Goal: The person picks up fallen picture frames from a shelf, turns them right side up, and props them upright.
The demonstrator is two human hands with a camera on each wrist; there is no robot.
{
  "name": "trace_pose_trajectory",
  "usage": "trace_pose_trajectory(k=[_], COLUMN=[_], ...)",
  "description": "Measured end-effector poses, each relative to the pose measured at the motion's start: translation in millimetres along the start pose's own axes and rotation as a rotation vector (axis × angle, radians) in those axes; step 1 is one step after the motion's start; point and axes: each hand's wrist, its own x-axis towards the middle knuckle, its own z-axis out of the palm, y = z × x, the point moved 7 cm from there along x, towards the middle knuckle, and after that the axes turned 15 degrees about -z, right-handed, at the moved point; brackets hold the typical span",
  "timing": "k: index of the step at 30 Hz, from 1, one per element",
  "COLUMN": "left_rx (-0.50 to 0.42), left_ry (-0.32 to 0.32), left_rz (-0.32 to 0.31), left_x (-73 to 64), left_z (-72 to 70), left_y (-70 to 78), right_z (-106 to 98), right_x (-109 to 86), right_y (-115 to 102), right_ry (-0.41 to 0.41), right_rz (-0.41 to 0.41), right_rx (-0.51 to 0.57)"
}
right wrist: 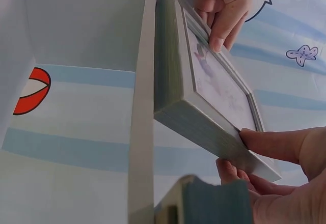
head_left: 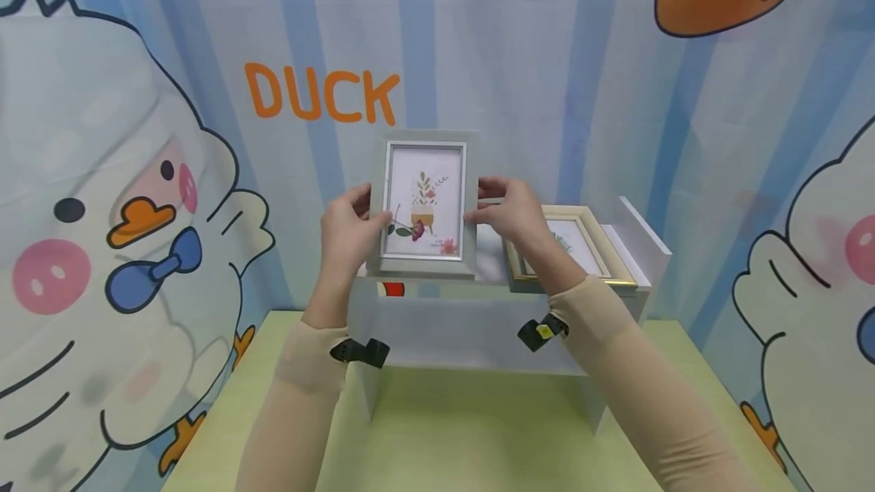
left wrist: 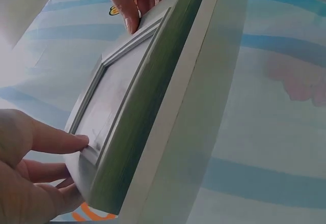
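Note:
A silver-grey picture frame (head_left: 425,266) stands upright at the left part of a white shelf (head_left: 488,263), its lower edge right at the shelf's front. Behind its pane shows a print of a potted plant with pink flowers. My left hand (head_left: 347,230) grips the left side, thumb on the front and fingers behind. On the opposite side my right hand (head_left: 514,211) pinches the border the same way. The frame's greenish bottom edge shows in the left wrist view. A second, cream and gold picture frame (head_left: 618,279) lies face up at the shelf's right, partly hidden by my right wrist.
The shelf has a raised right side panel (head_left: 645,226) and a lower back board (head_left: 478,331). It stands on a light green table (head_left: 478,439). A curtain (head_left: 478,52) with printed ducks hangs close behind and at both sides.

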Motion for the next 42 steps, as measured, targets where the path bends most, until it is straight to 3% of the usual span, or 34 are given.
trace_pose_trajectory(k=[12, 23, 36, 42], left_rx=[-0.094, -0.117, 0.022, 0.031], left_ry=[-0.044, -0.069, -0.117, -0.125], left_rz=[-0.035, 0.036, 0.015, 0.008], left_x=[5.5, 5.7, 5.0, 3.3], left_z=[-3.1, -8.5, -8.7, -9.9], left_y=[-0.2, 6.2, 1.7, 1.0], right_z=[-2, -6, -2, -1], right_x=[-1.1, -5.5, -7.1, -9.5], right_y=[-3, -9, -8, -10], right_ry=[0.067, 0.15, 0.169, 0.189], right_rz=[-0.045, -0.186, -0.28, -0.295], right_rx=[0.053, 0.074, 0.097, 0.081])
